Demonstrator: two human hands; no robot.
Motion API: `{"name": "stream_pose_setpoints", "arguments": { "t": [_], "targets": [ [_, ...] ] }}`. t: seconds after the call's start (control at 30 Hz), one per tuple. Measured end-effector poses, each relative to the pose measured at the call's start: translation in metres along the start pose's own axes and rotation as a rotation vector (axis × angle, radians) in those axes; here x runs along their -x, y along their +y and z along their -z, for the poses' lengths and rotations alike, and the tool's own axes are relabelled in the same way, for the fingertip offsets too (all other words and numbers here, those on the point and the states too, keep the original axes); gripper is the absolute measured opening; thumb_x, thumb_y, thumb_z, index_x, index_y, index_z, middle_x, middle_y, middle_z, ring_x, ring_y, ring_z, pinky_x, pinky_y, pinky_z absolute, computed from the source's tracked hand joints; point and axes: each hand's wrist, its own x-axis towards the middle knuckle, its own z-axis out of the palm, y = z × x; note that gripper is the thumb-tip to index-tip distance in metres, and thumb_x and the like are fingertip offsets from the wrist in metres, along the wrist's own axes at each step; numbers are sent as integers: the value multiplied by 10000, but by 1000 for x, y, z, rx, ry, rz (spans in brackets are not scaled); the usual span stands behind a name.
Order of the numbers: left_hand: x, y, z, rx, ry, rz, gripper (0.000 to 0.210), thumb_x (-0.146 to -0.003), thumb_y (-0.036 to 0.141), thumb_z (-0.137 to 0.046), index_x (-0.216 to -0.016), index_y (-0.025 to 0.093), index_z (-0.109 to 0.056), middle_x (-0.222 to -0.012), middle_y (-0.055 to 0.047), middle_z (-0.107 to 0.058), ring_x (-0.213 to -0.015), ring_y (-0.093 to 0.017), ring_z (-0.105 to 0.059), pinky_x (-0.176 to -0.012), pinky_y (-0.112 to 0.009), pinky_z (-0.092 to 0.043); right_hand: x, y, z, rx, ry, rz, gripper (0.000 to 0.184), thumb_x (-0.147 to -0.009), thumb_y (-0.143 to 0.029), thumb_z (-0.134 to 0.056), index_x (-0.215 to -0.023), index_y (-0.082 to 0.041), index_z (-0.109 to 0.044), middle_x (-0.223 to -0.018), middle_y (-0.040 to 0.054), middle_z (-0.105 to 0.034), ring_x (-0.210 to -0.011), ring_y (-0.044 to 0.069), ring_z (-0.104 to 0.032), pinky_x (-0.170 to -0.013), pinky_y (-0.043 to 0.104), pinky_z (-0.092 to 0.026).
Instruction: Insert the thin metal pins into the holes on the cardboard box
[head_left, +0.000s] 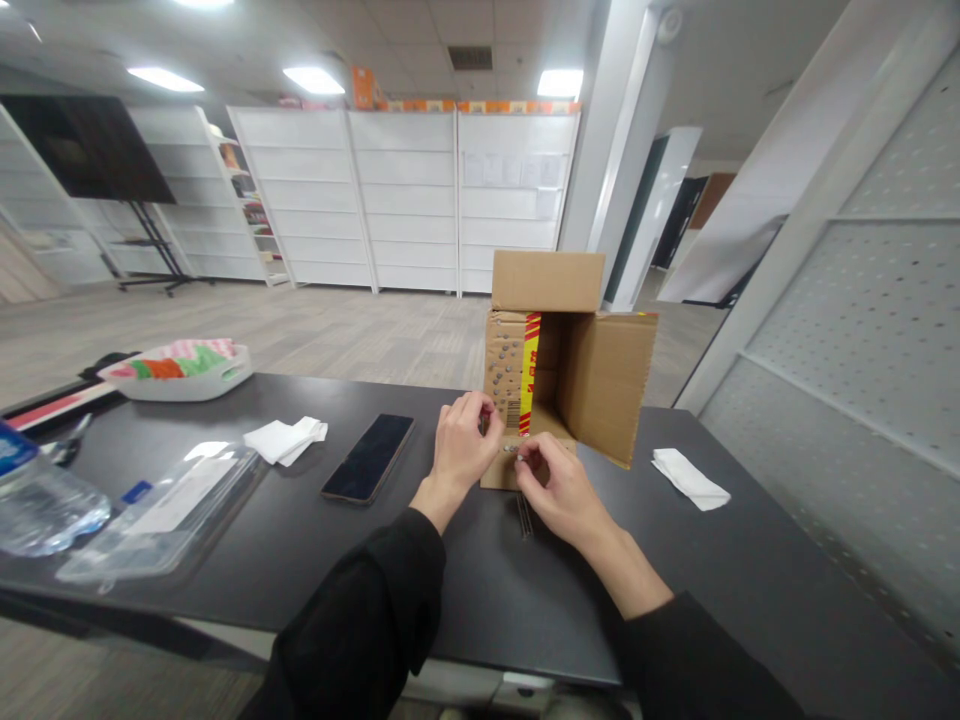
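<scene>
A cardboard box [626,390] stands on the dark table with its side flaps spread. Several small grey round pieces [504,365] dot its left flap, beside a yellow and red tape strip [530,370]. My left hand [466,440] is at the lower left edge of that flap, fingers pinched; what they hold is hidden or too small to name. At the bottom flap [495,475], my right hand [559,485] pinches a tiny pale piece [521,457]. A few more small pieces lie beside its fingertips. Thin metal rods [524,515] lie below, near the right hand.
Left of my hands lie a black phone [369,458], a white tissue [285,440], a clear plastic case [169,510] and a water bottle [49,500]. A white basket [180,375] holds colourful cloth at the back left. Another folded tissue [690,478] lies at the right.
</scene>
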Motion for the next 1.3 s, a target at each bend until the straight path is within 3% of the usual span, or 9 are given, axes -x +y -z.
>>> {"name": "stream_pose_setpoints", "arguments": {
  "t": [0.17, 0.47, 1.0, 1.3],
  "targets": [
    [0, -1, -1, 3, 3, -8, 55, -854, 163, -549, -823, 205, -532, -820, -1, -666, -730, -146, -597, -761, -319, -378, -3, 10, 3, 6, 140, -79, 78, -898, -241, -508, -961, -213, -545, -850, 38, -636, -768, 184, -591, -730, 312, -467],
    [0, 0, 0, 18, -6, -3, 63, -858, 159, -547, -815, 201, -529, -812, 2, -662, -720, -140, -591, -754, -313, -369, -7, 17, 8, 32, 276, -125, 138, -906, -331, -523, -927, -207, -581, -855, 61, -695, -768, 201, -642, -739, 332, -502],
    [1, -2, -1, 21, 5, -12, 56, -853, 157, -553, -817, 199, -539, -808, 4, -660, -720, -137, -589, -750, -313, -368, -8, 18, 8, 32, 232, -125, 123, -917, -319, -519, -909, -210, -576, -860, 61, -694, -785, 207, -645, -747, 334, -495],
    [0, -2, -1, 15, 6, -18, 58, -850, 158, -552, -815, 200, -534, -810, 2, -660, -728, -142, -591, -748, -315, -368, -7, 20, 8, 117, 187, -5, 97, -931, -243, -511, -912, -208, -600, -880, 59, -638, -813, 206, -607, -738, 330, -473]
  ]
}}
